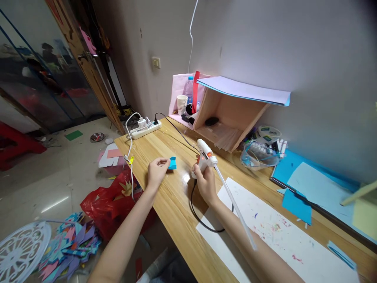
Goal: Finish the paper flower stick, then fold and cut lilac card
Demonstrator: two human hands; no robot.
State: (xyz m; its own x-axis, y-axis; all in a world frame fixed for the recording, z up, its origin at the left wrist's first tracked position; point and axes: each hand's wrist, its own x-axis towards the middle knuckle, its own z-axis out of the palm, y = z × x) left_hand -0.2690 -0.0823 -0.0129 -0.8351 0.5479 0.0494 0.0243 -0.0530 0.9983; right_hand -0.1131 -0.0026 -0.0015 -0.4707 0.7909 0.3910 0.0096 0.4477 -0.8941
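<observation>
Forearms (125, 236) foremost, my right grip (207, 184) holds the hot-glue gun (205, 148), my left grip (158, 172) blue paper (173, 163), best pinched at its edge

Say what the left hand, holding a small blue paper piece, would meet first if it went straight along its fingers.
Past the paper piece, the left hand would likely meet the white plastic glue gun in the right hand, though depth is unclear.

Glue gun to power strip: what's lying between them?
In the head view, a black cord crosses the wooden tabletop between the glue gun and the power strip. The left hand, pinching blue paper, is below it in the picture.
</observation>
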